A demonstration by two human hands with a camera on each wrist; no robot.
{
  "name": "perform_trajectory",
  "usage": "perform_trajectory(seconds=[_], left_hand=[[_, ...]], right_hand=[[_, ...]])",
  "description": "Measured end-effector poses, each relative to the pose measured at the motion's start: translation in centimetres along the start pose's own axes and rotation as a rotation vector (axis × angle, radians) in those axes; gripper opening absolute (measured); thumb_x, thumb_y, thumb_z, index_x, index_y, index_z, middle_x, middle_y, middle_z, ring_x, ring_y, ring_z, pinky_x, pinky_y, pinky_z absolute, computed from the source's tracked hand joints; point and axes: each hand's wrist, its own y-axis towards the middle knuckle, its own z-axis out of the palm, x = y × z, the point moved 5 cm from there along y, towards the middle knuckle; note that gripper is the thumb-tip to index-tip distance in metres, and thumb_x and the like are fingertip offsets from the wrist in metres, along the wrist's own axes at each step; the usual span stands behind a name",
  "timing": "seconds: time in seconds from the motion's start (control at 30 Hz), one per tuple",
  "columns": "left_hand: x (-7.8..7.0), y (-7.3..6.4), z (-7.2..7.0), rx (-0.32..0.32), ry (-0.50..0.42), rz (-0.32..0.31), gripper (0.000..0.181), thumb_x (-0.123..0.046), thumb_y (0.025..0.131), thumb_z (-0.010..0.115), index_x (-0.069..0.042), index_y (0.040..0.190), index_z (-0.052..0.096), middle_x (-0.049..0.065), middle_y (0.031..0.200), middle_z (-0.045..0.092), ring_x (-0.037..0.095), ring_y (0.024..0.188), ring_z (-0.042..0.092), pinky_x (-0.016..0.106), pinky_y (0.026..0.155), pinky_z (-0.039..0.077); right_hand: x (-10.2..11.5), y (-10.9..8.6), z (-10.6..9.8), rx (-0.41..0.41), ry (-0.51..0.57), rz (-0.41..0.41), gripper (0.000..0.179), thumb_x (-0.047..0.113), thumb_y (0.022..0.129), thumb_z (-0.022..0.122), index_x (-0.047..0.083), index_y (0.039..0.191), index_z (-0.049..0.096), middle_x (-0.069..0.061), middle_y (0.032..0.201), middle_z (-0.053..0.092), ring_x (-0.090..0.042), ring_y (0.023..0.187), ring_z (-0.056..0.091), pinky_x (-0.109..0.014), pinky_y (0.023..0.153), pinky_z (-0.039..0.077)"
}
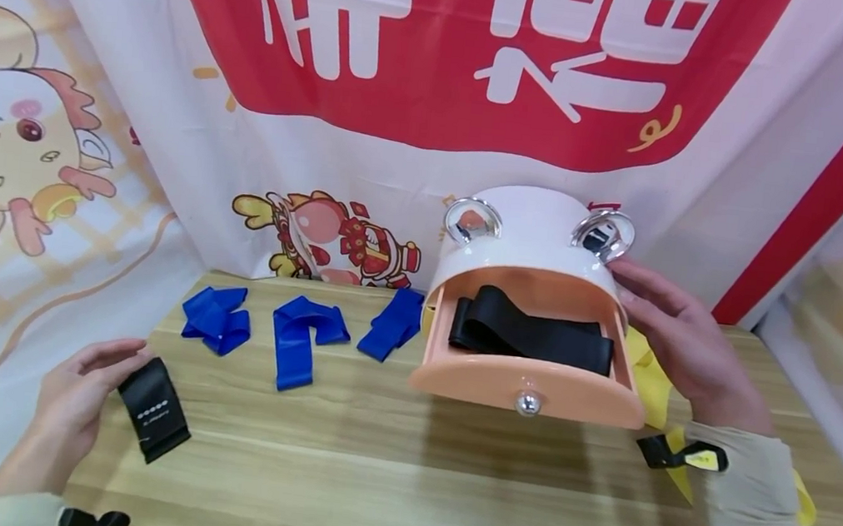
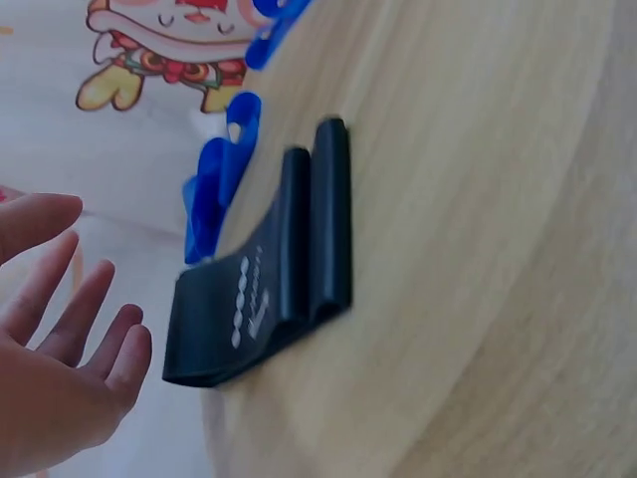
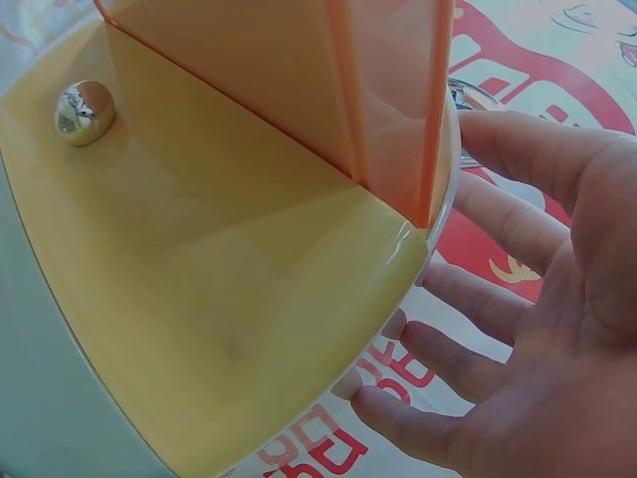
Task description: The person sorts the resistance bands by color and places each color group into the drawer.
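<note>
In the head view, a small white drawer box (image 1: 525,230) has its peach drawer (image 1: 472,376) pulled out. A folded black band (image 1: 536,331) lies inside that drawer. My right hand (image 1: 692,353) is at the box's right side; in the right wrist view its fingers (image 3: 508,214) extend along the edge, fairly straight. On the table's left side stands a folded black band (image 1: 152,415) with pale printing. Beside it is my left hand (image 1: 78,400), and the left wrist view shows a gap between its loosely bent fingers and the band (image 2: 239,309).
Several blue bands (image 1: 217,318) lie in a row along the back of the wooden table (image 1: 343,473). Yellow bands (image 1: 648,379) lie to the right of the box, partly behind my right arm. A printed white and red cloth (image 1: 420,112) hangs behind.
</note>
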Motion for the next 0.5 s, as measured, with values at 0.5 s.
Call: perform_trajectory(seconds=[0.5], left_hand=[[1.4, 3.2, -1.9, -0.126, 0.473, -0.127, 0.065, -0.028, 0.096, 0.083, -0.029, 0.155, 0.055, -0.04, 0.101, 0.052, 0.009, 0.129, 0.055, 0.019, 0.112, 0.048]], right_hand=[[0.0, -0.1, 0.1, 0.0, 0.005, -0.004, 0.054, 0.02, 0.111, 0.059, 0.025, 0.164, 0.047, 0.012, 0.154, 0.053, -0.008, 0.138, 0.048, -0.014, 0.097, 0.057]])
